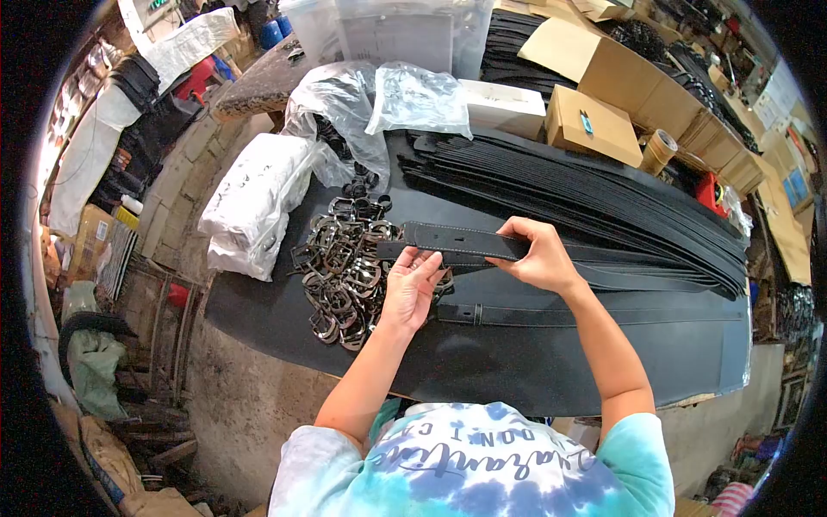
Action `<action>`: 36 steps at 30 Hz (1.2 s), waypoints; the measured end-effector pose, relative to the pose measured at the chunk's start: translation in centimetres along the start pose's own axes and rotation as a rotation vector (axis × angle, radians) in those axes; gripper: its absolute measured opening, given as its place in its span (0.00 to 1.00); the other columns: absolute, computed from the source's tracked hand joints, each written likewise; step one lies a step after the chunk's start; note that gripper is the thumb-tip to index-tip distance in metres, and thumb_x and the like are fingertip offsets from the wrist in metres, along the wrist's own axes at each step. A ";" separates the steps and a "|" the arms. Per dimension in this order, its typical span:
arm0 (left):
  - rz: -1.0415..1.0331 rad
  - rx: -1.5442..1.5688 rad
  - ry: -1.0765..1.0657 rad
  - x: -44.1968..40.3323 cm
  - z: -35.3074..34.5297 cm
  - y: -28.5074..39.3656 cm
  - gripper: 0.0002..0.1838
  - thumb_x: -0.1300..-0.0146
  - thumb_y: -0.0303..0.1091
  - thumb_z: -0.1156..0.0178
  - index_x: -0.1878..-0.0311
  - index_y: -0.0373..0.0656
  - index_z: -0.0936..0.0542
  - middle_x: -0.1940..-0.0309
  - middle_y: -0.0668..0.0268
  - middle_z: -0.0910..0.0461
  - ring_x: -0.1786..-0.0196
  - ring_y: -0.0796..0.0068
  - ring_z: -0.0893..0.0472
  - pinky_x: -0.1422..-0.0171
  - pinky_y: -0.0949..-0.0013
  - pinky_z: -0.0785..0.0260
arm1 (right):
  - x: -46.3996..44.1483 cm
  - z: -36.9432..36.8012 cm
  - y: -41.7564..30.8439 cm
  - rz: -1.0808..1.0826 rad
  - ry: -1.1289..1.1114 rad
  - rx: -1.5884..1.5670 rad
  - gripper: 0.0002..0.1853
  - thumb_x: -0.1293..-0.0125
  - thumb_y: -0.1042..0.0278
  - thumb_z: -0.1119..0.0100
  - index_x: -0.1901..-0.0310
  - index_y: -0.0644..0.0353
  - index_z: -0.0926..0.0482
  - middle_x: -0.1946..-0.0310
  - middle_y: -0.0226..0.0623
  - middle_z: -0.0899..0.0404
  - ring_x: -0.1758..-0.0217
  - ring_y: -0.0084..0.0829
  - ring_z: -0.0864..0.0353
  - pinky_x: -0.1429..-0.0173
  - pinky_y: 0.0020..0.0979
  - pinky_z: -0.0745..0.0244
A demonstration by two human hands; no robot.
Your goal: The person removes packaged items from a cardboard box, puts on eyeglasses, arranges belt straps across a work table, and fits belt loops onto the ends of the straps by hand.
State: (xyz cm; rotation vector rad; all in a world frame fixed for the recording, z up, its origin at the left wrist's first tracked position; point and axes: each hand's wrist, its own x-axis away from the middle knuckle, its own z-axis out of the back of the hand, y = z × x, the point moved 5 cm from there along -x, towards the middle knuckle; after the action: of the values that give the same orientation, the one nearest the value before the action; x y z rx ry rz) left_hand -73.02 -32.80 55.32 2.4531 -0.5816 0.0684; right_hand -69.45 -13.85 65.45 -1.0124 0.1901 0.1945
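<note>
A black leather belt strap (465, 240) with pale edge stitching and slots near its end is held up over the table. My right hand (543, 254) grips it between thumb and fingers. My left hand (412, 289) is closed at the strap's end, fingertips on its lower edge. Part of the strap appears doubled or overlapped there; I cannot tell which. Just left of my left hand lies a heap of shiny metal belt buckles (340, 280). Another black strap with a loop (586, 316) lies flat below my right hand.
Many black straps (568, 194) are stacked across the table's far side. A white wrapped bundle (254, 202), clear plastic bags (422, 96), a small carton (590, 125) with a cutter on it, and a tape roll (660, 148) stand around the black tabletop (508, 366).
</note>
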 end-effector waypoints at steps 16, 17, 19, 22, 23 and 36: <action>0.007 -0.095 -0.039 -1.0 -2.0 -0.8 0.23 0.44 0.19 0.36 0.47 0.44 0.32 0.58 0.65 0.23 0.57 0.78 0.20 0.56 0.77 0.24 | 0.5 -0.6 0.8 -0.026 0.067 -0.054 0.13 0.57 0.80 0.34 0.67 0.65 0.24 0.72 0.36 0.22 0.68 0.21 0.24 0.63 0.25 0.29; 0.026 -0.182 -0.088 -0.7 -2.6 -1.4 0.24 0.44 0.19 0.37 0.45 0.42 0.33 0.56 0.64 0.22 0.56 0.76 0.19 0.53 0.74 0.24 | 0.7 -0.6 0.7 0.002 0.082 0.001 0.14 0.58 0.81 0.35 0.66 0.65 0.24 0.71 0.38 0.22 0.68 0.22 0.23 0.63 0.26 0.29; 0.063 0.002 -0.134 -0.2 -4.0 -3.1 0.27 0.44 0.19 0.37 0.42 0.41 0.34 0.51 0.62 0.22 0.55 0.74 0.19 0.49 0.71 0.25 | 0.9 -1.1 0.1 0.069 0.110 0.020 0.14 0.59 0.81 0.35 0.67 0.65 0.24 0.72 0.40 0.22 0.69 0.28 0.22 0.63 0.26 0.29; 0.079 -0.001 -0.109 -0.6 -3.5 -4.6 0.25 0.43 0.19 0.39 0.42 0.39 0.33 0.49 0.62 0.23 0.55 0.75 0.20 0.49 0.74 0.27 | 1.0 -1.2 0.4 0.016 0.203 -0.001 0.13 0.59 0.80 0.36 0.69 0.64 0.28 0.74 0.40 0.23 0.71 0.33 0.22 0.64 0.27 0.29; 0.096 -0.022 -0.136 -0.8 -2.9 -5.1 0.24 0.43 0.19 0.40 0.43 0.38 0.32 0.50 0.62 0.23 0.53 0.74 0.21 0.47 0.74 0.28 | 1.0 -1.4 0.6 0.024 0.204 -0.001 0.13 0.59 0.80 0.36 0.69 0.64 0.28 0.74 0.40 0.23 0.71 0.33 0.22 0.64 0.27 0.29; -0.916 -1.847 0.289 -8.6 2.7 12.8 0.27 0.56 0.38 0.26 0.53 0.39 0.24 0.60 0.56 0.27 0.55 0.58 0.26 0.47 0.58 0.32 | -0.1 -2.6 1.9 0.048 0.250 0.034 0.16 0.59 0.82 0.38 0.68 0.63 0.33 0.76 0.42 0.28 0.73 0.38 0.25 0.65 0.28 0.30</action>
State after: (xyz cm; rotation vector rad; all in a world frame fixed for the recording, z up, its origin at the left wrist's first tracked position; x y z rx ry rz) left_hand -86.39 -40.23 58.63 0.6526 0.5332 -0.3307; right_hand -70.23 -15.13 62.57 -0.9978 0.4439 0.1075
